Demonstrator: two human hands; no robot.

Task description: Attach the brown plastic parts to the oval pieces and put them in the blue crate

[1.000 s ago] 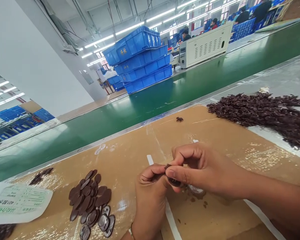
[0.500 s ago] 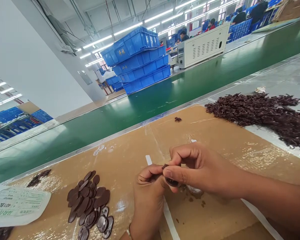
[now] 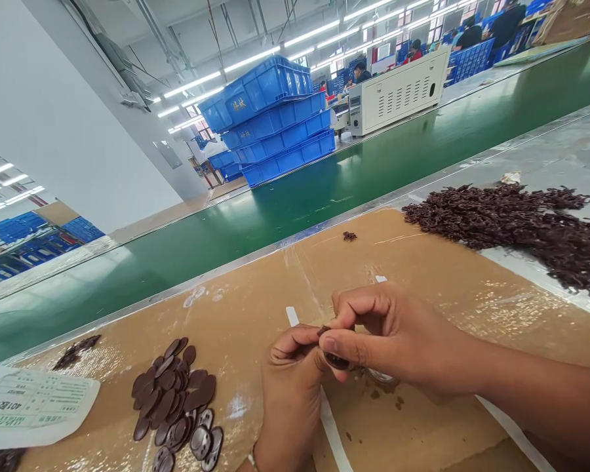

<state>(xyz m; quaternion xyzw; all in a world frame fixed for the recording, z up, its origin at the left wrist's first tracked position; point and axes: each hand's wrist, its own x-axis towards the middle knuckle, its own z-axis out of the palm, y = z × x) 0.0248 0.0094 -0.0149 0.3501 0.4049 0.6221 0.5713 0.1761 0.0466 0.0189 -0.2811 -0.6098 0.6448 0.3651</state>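
Between my two hands is a small dark brown oval piece (image 3: 336,361), mostly covered by fingers. My left hand (image 3: 292,383) pinches its left side between thumb and fingers. From the right, my right hand (image 3: 406,337) grips it with thumb and forefinger, the fingertips of both hands nearly touching. A bit of dark brown material pokes up between the fingertips. Left of my hands lies a heap of flat dark brown oval pieces (image 3: 164,393), a few with shiny, patterned faces. Partly hidden below my right hand is a small clear round object (image 3: 382,376).
A big pile of small dark brown twig-like parts (image 3: 501,219) spreads at right. A labelled white container (image 3: 39,406) lies at far left. Beyond the brown-covered table (image 3: 255,295) runs a green conveyor belt (image 3: 295,210). Behind it stand stacked blue crates (image 3: 280,124) and a pale machine (image 3: 398,92).
Almost nothing differs. Both hands keep their grip on the oval piece, with only a very slight shift of the fingers.
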